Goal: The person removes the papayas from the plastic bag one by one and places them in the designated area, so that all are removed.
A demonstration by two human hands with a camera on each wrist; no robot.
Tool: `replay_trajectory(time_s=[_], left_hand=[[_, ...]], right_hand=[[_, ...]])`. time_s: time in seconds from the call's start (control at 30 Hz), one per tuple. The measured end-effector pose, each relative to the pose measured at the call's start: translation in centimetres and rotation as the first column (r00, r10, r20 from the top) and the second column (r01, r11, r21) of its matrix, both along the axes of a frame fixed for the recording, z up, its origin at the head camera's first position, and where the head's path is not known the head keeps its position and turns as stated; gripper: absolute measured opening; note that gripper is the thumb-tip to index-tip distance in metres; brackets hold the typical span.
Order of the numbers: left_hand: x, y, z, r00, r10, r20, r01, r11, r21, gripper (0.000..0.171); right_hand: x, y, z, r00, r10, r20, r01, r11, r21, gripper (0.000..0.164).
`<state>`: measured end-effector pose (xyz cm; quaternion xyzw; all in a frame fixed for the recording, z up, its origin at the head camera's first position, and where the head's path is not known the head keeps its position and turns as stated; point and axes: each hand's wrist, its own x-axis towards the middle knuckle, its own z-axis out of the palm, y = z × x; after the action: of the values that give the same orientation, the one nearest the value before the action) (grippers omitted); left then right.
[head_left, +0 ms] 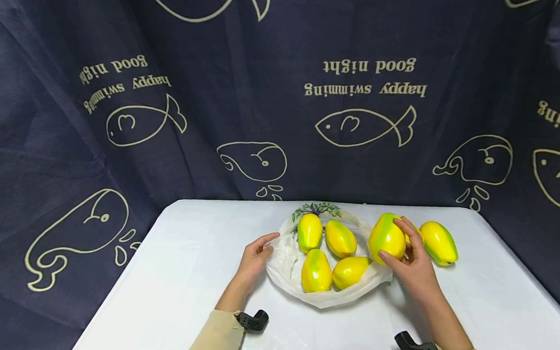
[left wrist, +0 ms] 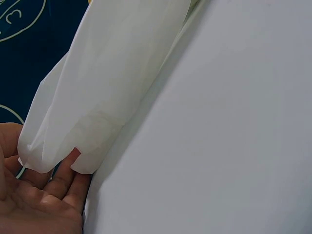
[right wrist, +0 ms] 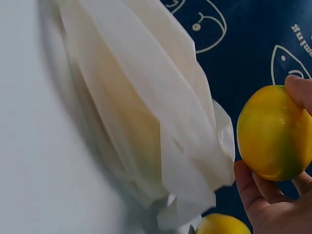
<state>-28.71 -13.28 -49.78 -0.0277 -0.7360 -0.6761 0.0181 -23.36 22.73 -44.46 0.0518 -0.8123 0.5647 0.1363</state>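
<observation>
Currently the right hand [head_left: 415,267] holds a glossy yellow-green fruit [head_left: 385,239] — mango or papaya by its look — with thumb and fingers spread to the fruit's width and closed on its sides. That fruit is at two o'clock of the white plastic bag [head_left: 281,257], over its rim in the head view; the right wrist view shows it raised just beside the bag's edge. At nine o'clock, the left hand [head_left: 255,255] has the bag's rim between thumb and fingers, its grip narrow on the thin plastic. Four similar fruits lie inside the open bag, at eleven [head_left: 309,233], one [head_left: 340,239], five [head_left: 349,272] and seven o'clock [head_left: 316,271]. Another fruit [head_left: 439,243] rests on the white table [head_left: 195,277], near the bag's three o'clock, with one more beside it, partly hidden by the right hand. A navy curtain [head_left: 266,98] hangs at twelve o'clock.
</observation>
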Motion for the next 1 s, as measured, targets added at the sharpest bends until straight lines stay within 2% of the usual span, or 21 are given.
replay_trajectory(time_s=[0.23,0.47,0.7,1.0], left_hand=[[-0.1,0.1,-0.1,1.000,0.007,0.003,-0.007,1.000,-0.002,0.038],[0.0,0.0,-0.1,1.000,0.005,-0.020,-0.005,1.000,-0.012,0.039],[-0.1,-0.1,-0.2,1.000,0.002,-0.012,-0.002,1.000,-0.001,0.038],[-0.1,-0.1,-0.1,1.000,-0.002,-0.019,0.002,1.000,-0.011,0.038]], right_hand=[[0.2,1.8,-0.6,0.998,-0.058,0.014,0.058,0.998,-0.001,0.091],[0.6,3.2,-0.9,0.994,-0.105,-0.017,0.105,0.994,0.022,0.089],[0.6,4.6,-0.9,0.988,-0.145,-0.059,0.147,0.988,0.035,0.087],[1.0,6.3,-0.9,0.970,-0.243,-0.008,0.242,0.966,0.090,0.083]])
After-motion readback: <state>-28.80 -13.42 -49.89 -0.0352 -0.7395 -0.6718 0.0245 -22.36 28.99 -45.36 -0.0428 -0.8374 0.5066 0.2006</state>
